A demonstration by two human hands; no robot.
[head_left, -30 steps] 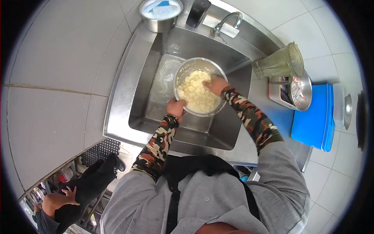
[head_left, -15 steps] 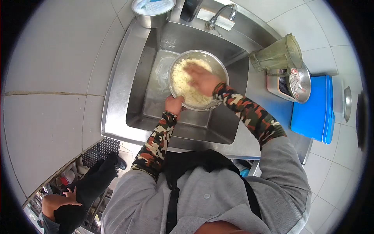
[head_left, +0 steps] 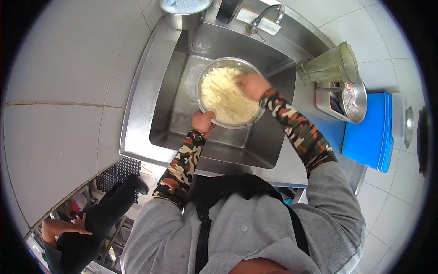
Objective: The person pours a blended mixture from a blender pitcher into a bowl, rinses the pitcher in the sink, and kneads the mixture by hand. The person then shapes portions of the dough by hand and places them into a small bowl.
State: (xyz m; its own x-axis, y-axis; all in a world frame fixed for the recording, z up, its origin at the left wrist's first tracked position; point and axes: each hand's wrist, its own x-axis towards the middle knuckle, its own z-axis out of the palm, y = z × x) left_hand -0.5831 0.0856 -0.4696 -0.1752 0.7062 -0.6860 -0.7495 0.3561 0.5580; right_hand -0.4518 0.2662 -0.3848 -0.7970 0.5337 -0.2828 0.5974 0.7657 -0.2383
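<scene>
A round metal bowl (head_left: 246, 66) is held over the sink, with a pale yellow, crumbly, moist mass (head_left: 223, 96) filling much of it. My left hand (head_left: 203, 121) grips its rim at the near left, thumb on top and the other fingers mostly hidden below. Over the bowl's right side is my right hand (head_left: 253, 86), close to the mass. Its fingers are smeared by motion, so their shape and anything in them cannot be made out. Camouflage sleeves cover both my forearms.
The steel sink (head_left: 157, 98) surrounds the bowl, with a faucet (head_left: 264, 20) behind. A metal pot (head_left: 185, 18) stands at back left. Rightward are a blender jar (head_left: 328, 66), a metal bowl with pieces (head_left: 358, 102) and a blue container (head_left: 367, 132). Another person (head_left: 91, 228) is at lower left.
My right hand has moved right, from the middle of the mass toward the bowl's right side. My left hand still grips the rim. The view has shifted slightly.
</scene>
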